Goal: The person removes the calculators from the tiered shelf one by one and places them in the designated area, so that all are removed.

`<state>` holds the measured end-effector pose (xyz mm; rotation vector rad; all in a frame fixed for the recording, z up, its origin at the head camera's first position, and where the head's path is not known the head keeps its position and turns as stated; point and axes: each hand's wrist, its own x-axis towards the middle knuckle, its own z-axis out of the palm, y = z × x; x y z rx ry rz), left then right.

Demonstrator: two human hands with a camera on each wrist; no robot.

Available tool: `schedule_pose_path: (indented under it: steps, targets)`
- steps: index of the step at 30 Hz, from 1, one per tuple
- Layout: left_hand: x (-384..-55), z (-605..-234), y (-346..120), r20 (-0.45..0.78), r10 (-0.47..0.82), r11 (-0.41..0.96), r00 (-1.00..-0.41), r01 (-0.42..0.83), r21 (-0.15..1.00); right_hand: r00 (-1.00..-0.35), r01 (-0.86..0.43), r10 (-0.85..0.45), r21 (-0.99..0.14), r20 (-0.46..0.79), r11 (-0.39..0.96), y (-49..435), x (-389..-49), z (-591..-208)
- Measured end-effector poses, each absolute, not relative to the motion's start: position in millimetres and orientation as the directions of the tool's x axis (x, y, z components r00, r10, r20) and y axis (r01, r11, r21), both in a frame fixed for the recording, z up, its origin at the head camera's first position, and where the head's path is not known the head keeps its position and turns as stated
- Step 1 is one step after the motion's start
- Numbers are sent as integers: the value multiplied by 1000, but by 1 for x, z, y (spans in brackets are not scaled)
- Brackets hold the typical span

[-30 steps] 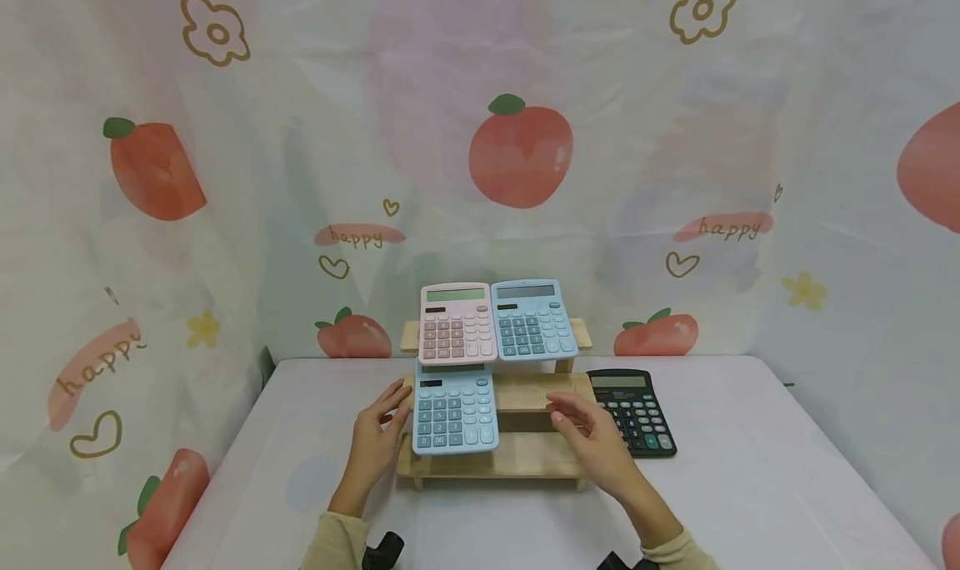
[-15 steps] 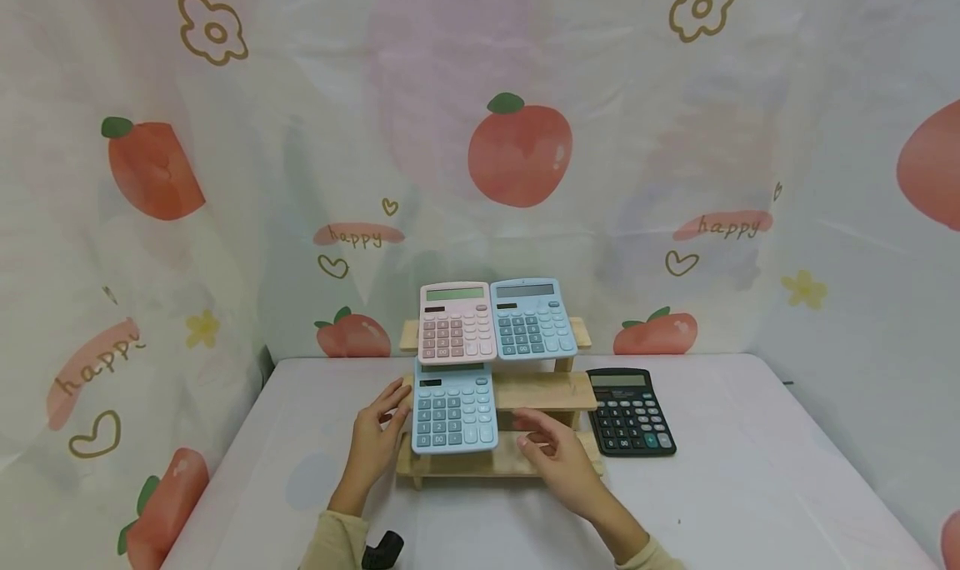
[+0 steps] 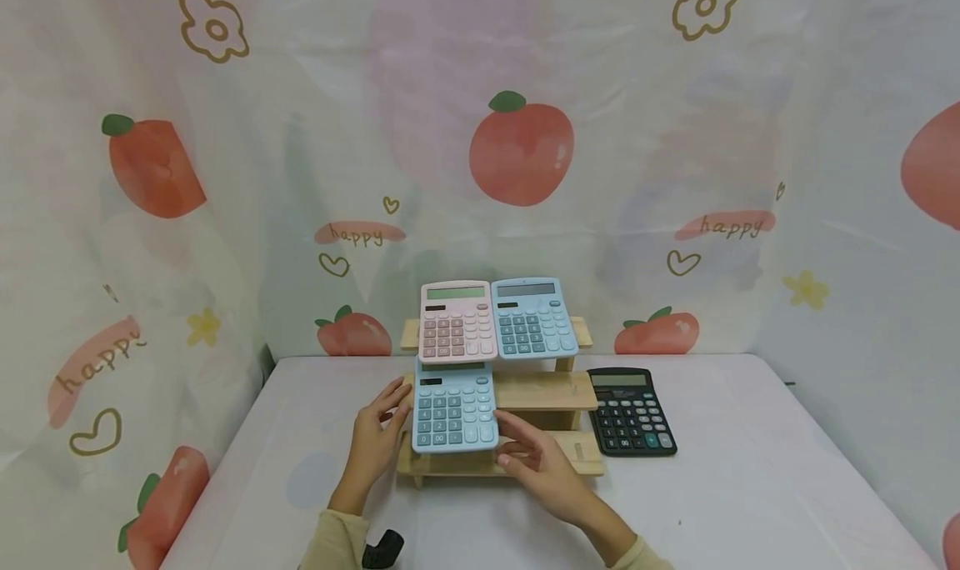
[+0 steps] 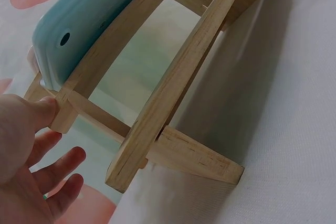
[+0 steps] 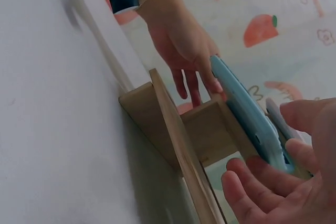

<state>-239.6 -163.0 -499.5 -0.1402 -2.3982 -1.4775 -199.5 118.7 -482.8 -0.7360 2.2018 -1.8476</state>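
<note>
A light blue calculator (image 3: 455, 412) leans on the middle step of a small wooden tiered stand (image 3: 543, 391). At its left edge is my left hand (image 3: 375, 441); in the left wrist view the thumb of this left hand (image 4: 29, 145) touches the wooden end of the step beside the calculator (image 4: 89, 24), its other fingers spread loosely. My right hand (image 3: 543, 470) is at the calculator's lower right edge, fingers slightly bent. The right wrist view has the right hand (image 5: 294, 177) close to the blue calculator (image 5: 252, 114), with its thumb and fingers apart; contact cannot be made out.
On the top step a pink calculator (image 3: 457, 324) and another blue calculator (image 3: 532, 320) lean side by side. A black calculator (image 3: 633, 412) lies on the white table (image 3: 750, 487) right of the stand. A patterned cloth (image 3: 600, 137) hangs behind.
My right hand has moved left, from beside the black calculator, across the front of the stand to the lower blue calculator's right edge. The left hand and calculators have stayed in place.
</note>
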Motion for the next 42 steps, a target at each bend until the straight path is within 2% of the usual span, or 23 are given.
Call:
schedule_pose_path:
  steps: [10, 22, 27, 42]
  targets:
    - [-238, -498, -163, 315, -76, 463, -946, 246, 852, -824, -142, -552, -990, 126, -14, 118, -200, -483]
    - [-238, -499, -161, 336, -73, 455, -939, 268, 849, -896, 33, -444, -997, 4, -76, 117, -196, -483]
    - [-238, -500, -162, 354, -66, 455, -933, 288, 843, -916, 37, -400, -994, 7, -101, 117, -193, -480]
    - [-238, -499, -164, 341, -74, 441, -937, 276, 854, -922, 24, -387, -996, 13, -91, 116, -193, -477]
